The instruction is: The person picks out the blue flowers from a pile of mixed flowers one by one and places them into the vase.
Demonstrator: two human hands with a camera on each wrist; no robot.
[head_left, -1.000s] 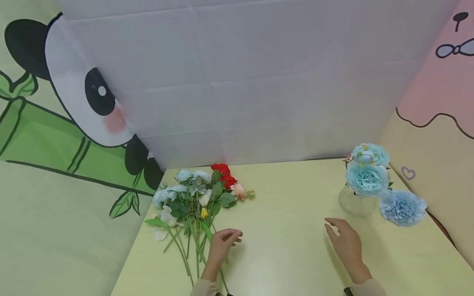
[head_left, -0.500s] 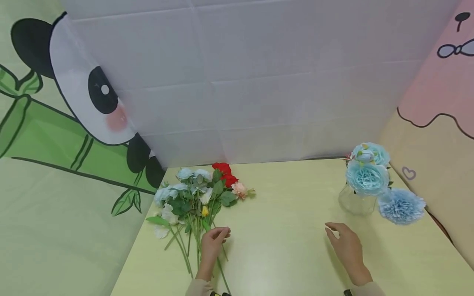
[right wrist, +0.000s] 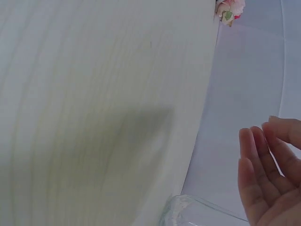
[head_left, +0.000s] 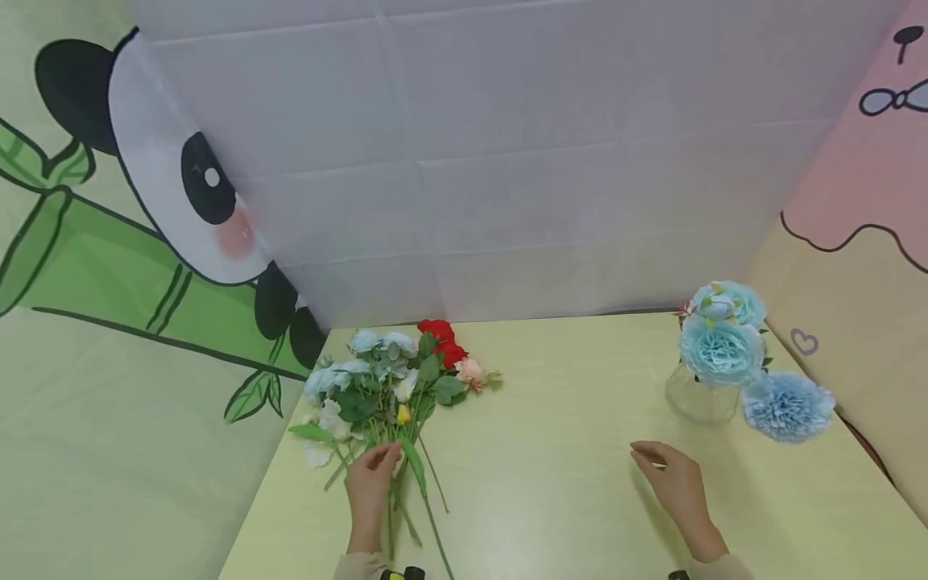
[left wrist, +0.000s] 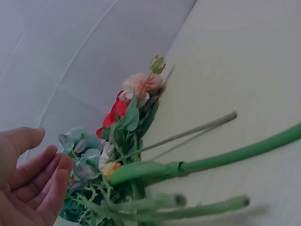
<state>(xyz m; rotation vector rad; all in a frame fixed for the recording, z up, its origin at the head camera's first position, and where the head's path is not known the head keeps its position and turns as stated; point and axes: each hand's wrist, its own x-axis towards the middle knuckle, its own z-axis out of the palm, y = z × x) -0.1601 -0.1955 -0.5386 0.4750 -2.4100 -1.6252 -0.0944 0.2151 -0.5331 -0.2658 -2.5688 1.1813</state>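
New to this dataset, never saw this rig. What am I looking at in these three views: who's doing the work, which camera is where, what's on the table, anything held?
No machine: a person works with bare hands. The wide picture is from a head camera; the other two come from cameras on each wrist. On the pale table lies a bunch of artificial flowers, and a glass vase holds blue blooms. The left hand rests over the stems, fingers relaxed, gripping nothing plainly. The right hand is open, holding nothing, near the vase.

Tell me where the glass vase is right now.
In the head view the glass vase stands at the table's far right, holding blue flowers, just beyond the right hand and close to the pink wall.
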